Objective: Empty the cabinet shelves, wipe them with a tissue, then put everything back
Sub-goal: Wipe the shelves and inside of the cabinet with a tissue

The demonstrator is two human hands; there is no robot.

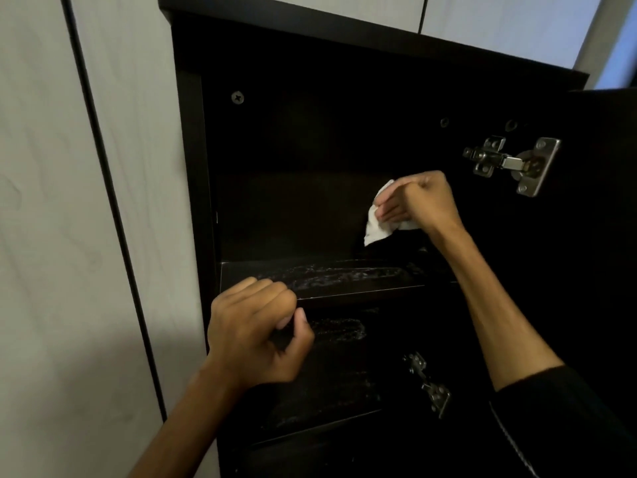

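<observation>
The right hand (pixel 418 200) reaches up and into the upper compartment of the dark cabinet (pixel 310 150), forearm rising steeply from a black sleeve (pixel 551 408) at lower right. The wrist is bent, knuckles turned toward the camera, and the fingers are curled round a crumpled white tissue (pixel 375 225); its grip is closed on the tissue, which bunches out below and to the left of the fingers. The tissue sits at the right rear of the compartment, above the upper shelf (pixel 310 281); whether it touches the back panel or the side wall cannot be told in the dark.

The left hand (pixel 255 336) hovers in front of the cabinet at the left, near the front edge of the upper shelf. Its fingers are curled into a loose fist, thumb bent up beside the forefinger, and its grip holds nothing visible. The left forearm comes up from the bottom edge, bare.

The upper shelf shows pale smeared streaks along its front part. The lower shelf (pixel 327 391) beneath it bears similar mottled marks. Both shelves carry no objects in view.

The cabinet door (pixel 603 236) stands open at the right, with a metal hinge (pixel 510 163) near its top and a second hinge (pixel 429 384) lower down. A screw head (pixel 237 97) shows on the back panel at upper left. A pale wood-grain panel (pixel 51 201) fills the left side.
</observation>
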